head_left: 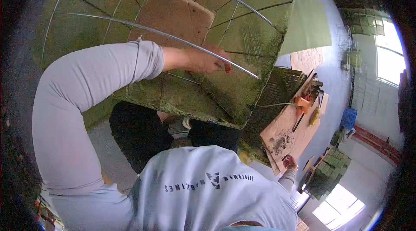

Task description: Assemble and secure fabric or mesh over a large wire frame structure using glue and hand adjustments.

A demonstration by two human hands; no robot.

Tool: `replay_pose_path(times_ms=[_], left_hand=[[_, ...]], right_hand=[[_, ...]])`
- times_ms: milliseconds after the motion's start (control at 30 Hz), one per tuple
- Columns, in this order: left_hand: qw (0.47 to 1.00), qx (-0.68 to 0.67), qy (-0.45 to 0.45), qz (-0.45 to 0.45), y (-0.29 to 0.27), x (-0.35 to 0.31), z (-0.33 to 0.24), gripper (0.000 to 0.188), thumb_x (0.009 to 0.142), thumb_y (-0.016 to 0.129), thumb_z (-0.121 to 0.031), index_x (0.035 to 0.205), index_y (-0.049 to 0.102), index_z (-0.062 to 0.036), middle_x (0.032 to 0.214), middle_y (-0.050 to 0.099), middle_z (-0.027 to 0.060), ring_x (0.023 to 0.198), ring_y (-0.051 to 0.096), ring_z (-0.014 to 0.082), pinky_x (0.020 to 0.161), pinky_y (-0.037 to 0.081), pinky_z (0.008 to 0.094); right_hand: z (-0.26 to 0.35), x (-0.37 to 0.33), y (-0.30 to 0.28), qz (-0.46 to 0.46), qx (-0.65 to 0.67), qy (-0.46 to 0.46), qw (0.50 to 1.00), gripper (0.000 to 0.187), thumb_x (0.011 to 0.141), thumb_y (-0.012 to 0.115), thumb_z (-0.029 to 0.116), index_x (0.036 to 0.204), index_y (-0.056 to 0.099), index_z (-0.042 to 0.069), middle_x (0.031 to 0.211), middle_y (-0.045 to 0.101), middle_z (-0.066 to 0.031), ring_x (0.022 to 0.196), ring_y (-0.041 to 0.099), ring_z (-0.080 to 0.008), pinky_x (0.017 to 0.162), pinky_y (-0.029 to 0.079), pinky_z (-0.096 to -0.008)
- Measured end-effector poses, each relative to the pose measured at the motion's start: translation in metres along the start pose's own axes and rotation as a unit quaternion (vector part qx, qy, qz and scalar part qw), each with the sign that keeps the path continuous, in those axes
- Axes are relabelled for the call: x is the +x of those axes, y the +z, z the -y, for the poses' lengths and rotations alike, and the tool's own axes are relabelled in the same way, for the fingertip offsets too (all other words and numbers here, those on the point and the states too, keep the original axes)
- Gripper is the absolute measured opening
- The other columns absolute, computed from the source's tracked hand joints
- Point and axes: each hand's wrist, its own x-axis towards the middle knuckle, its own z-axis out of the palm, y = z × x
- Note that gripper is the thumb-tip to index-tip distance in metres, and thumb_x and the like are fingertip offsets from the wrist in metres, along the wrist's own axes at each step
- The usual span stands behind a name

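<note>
Two hands are at work, far apart. The left hand point(208, 61) reaches up across a big green mesh panel point(225, 88), its fingers curled closed around a small red-tipped thing, too small to make out, right where a long curved wire rod point(173, 38) crosses the panel; the grip sits at that crossing, seemingly so the rod stays pressed against the mesh. The right hand point(289, 161) shows only at the lower right, beside the edge of a cardboard sheet point(281, 133), and whether it is open or closed around anything I cannot tell (it is small and partly hidden by the person's light shirt point(208, 192)). The panel, ribbed with thin wires, tilts over the person's lap and knees, propped there so both arms can reach it. A brown cardboard patch point(173, 14) lies behind its upper part. On the cardboard sheet rest an orange tool point(302, 102) and some dark scraps point(281, 142), kept near the right side. Farther off stand stacked green blocks point(331, 168), a blue crate point(349, 118) and bright windows point(390, 49).
</note>
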Motion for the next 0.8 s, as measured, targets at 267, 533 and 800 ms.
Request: replay_pose_path(times_ms=[267,533,800], left_hand=[[0.983,0.126,0.093,0.101,0.041,-0.045,0.041,0.036,0.078,0.056,-0.001,0.113,0.053,-0.0077,0.094,0.061,0.0122,0.095,0.058,0.0299,0.080,0.046,0.0419],[0.957,0.102,-0.149,0.229,-0.022,-0.054,0.028,0.024,0.092,0.049,-0.023,0.106,0.060,-0.0070,0.087,0.058,0.0072,0.081,0.053,0.0210,0.073,0.044,0.0345],[0.898,-0.008,-0.283,0.337,-0.085,0.001,0.050,0.023,0.086,0.063,-0.026,0.083,0.068,-0.0038,0.064,0.058,0.0006,0.057,0.052,0.0089,0.049,0.042,0.0266]], right_hand=[[0.049,-0.059,0.087,0.092,0.051,-0.380,0.919,0.015,0.088,0.059,0.010,0.100,0.056,0.002,0.085,0.058,-0.0070,0.082,0.054,-0.0139,0.072,0.046,-0.0258],[0.119,-0.266,0.366,0.188,-0.088,-0.574,0.792,0.037,0.085,0.067,0.028,0.110,0.052,0.006,0.096,0.062,-0.0104,0.090,0.058,-0.0192,0.078,0.044,-0.0298],[0.088,-0.458,0.550,0.559,-0.558,-0.488,0.371,0.070,0.072,0.075,0.046,0.114,0.050,-0.005,0.092,0.061,-0.0164,0.087,0.061,-0.0253,0.075,0.048,-0.0358]])
